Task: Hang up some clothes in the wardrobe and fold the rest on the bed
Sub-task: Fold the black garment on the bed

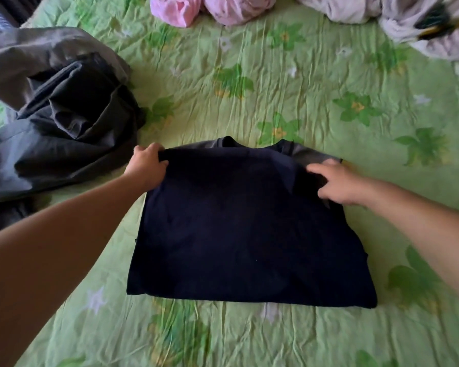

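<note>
1. Near the middle of the bed [329, 88], on its green flowered sheet, lies the navy T-shirt [249, 229]. Its bottom half is doubled up over the chest, and the neckline shows just beyond the folded edge on the far side.
2. I read the layout as a working one. The shirt sits flat and square in front of me so that its edges can be lined up, while the unsorted clothes are kept clear of it.
3. My left hand [146, 168] is at the shirt's far left corner. The fingers are curled over the top layer with the thumb beneath, pinching the cloth, which I judge keeps that corner in place on the layer below.
4. My right hand [337, 184] is over the far right corner. The fingers are spread and fairly straight, lying on the fabric. It is blurred, so I can't say whether the thumb catches any cloth, but I see none pinched.
5. I judge this fold is nearly squared and that a sideways fold comes next.
6. A grey heap of garments [59, 107] lies to the left, near the shirt but apart from it. Pink clothes [210, 9] and pale lilac clothes [382, 11] lie along the far edge.
</note>
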Available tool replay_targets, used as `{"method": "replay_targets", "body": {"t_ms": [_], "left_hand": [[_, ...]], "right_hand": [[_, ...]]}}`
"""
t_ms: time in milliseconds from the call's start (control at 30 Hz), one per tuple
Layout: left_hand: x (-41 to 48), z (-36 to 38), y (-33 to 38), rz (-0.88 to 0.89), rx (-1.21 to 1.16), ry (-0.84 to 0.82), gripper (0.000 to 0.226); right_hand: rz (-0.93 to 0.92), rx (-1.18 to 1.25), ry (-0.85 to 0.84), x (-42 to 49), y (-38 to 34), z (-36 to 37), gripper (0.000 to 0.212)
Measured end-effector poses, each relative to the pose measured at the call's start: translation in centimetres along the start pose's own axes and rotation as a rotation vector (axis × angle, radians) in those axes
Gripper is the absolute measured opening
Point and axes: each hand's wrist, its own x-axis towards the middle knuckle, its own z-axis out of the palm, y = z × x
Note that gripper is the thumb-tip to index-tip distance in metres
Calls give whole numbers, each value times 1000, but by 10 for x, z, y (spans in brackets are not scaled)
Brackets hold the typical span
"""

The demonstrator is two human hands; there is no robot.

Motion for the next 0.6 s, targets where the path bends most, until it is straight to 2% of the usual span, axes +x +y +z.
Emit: {"method": "replay_targets", "body": {"t_ms": [67, 200, 333, 400, 500, 600], "left_hand": [[4, 0, 0, -19, -5, 15, 37], [6, 2, 4, -51, -13, 44, 30], [7, 2, 4, 10, 9, 86, 25], [6, -1, 4, 47, -1, 136, 22], [9, -12, 5, 62, -61, 261, 21], [14, -19, 11, 51, -123, 311, 22]], "right_hand": [[-33, -202, 65, 3, 2, 7, 67], [-59, -64, 168, 9, -12, 12, 66], [44, -14, 136, 17, -13, 21, 30], [53, 68, 272, 17, -7, 11, 13], [126, 126, 514, 16, 12, -20, 13], [186, 63, 572, 23, 33, -41, 10]]}}
